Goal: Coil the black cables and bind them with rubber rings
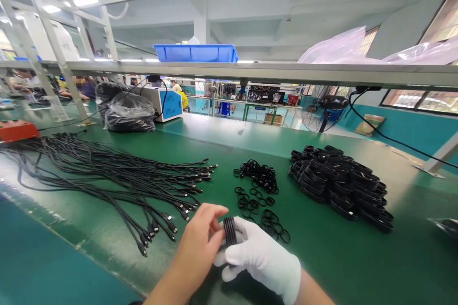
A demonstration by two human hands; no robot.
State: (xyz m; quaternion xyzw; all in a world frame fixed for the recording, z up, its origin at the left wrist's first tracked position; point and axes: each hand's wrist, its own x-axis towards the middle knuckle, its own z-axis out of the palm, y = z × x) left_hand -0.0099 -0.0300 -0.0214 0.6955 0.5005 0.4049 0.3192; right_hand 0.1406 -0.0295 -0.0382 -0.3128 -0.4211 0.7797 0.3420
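Note:
A coiled black cable (pixel 230 231) is held upright between my two hands, low in the middle of the view. My right hand (pixel 255 252), in a white glove, grips the coil with thumb and fingers. My left hand (pixel 202 236) is bare and curls around the coil's left side; some of its fingertips are hidden. Just beyond the hands lie loose black rings (pixel 272 221), with a denser heap of rings (pixel 258 175) behind them. Uncoiled black cables (pixel 118 171) spread across the left of the table, many plug ends pointing toward my hands.
On the right, coiled cables (pixel 339 181) are piled on the green table (pixel 222 147). Farther back stand a plastic bag of black items (pixel 129 112) and a blue-white machine (pixel 168 104). An overhead shelf (pixel 265 70) carries a blue bin (pixel 195 52). An orange box (pixel 17 130) sits far left.

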